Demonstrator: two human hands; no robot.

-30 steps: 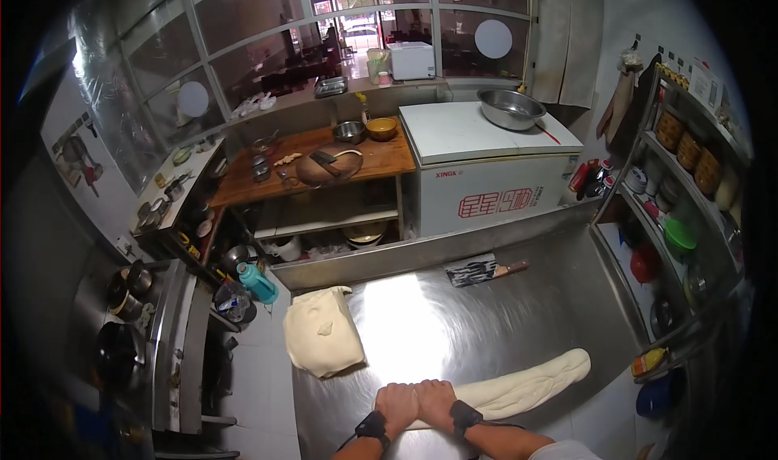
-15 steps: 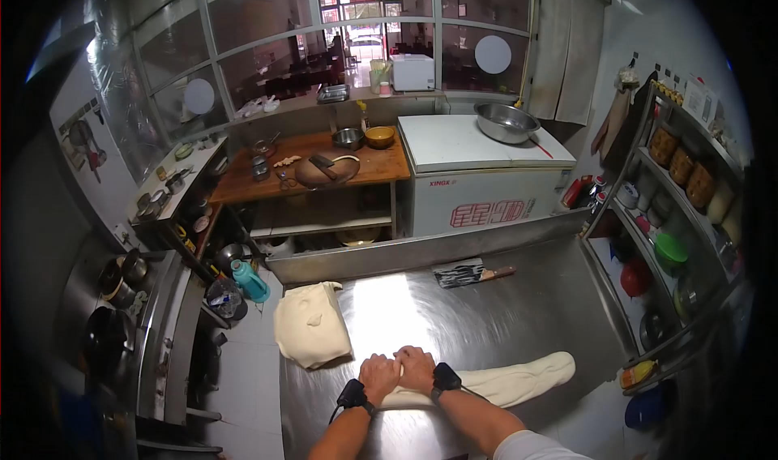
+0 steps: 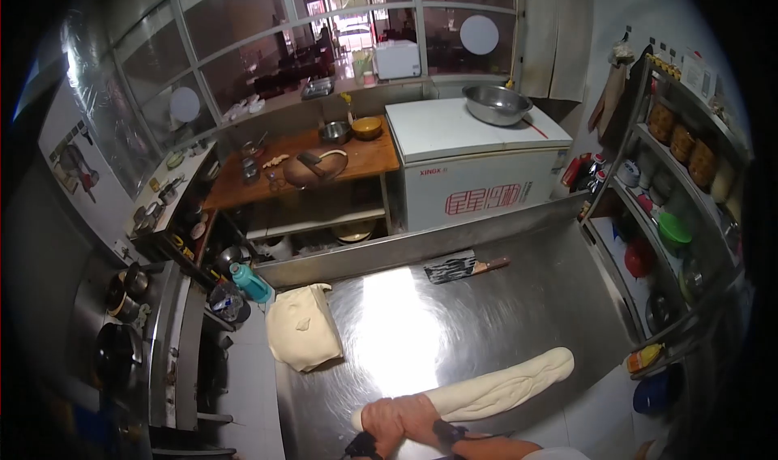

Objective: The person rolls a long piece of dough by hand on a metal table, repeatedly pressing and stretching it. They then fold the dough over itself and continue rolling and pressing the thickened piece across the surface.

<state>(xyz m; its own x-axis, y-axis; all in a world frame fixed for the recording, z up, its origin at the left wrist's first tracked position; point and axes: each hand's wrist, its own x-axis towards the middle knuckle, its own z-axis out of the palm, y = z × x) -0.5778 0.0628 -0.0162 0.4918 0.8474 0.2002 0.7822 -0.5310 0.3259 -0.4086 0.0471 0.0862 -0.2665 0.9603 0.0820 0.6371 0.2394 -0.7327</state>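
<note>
A long pale dough roll (image 3: pixel 502 385) lies slantwise along the near side of the steel worktop, its surface creased toward the right end. My left hand (image 3: pixel 380 424) is closed over the roll's left end, and a small tip of dough shows beyond it. Right beside it, touching it, my right hand (image 3: pixel 416 419) presses on the same roll with its fingers curled down. Dark bands circle both wrists. At the left of the worktop sits a large folded block of dough (image 3: pixel 304 330), apart from my hands.
A broad-bladed knife (image 3: pixel 454 268) lies toward the back of the steel worktop (image 3: pixel 478 318), below its raised rear edge (image 3: pixel 438 237). A blue-green thermos (image 3: pixel 252 283) stands off the left side. Shelves with jars (image 3: pixel 681 146) rise on the right. Behind is a white chest freezer (image 3: pixel 486 188).
Both hands have moved toward me along with the left part of the dough roll, and that end now shows past my left hand. The view has shifted slightly.
</note>
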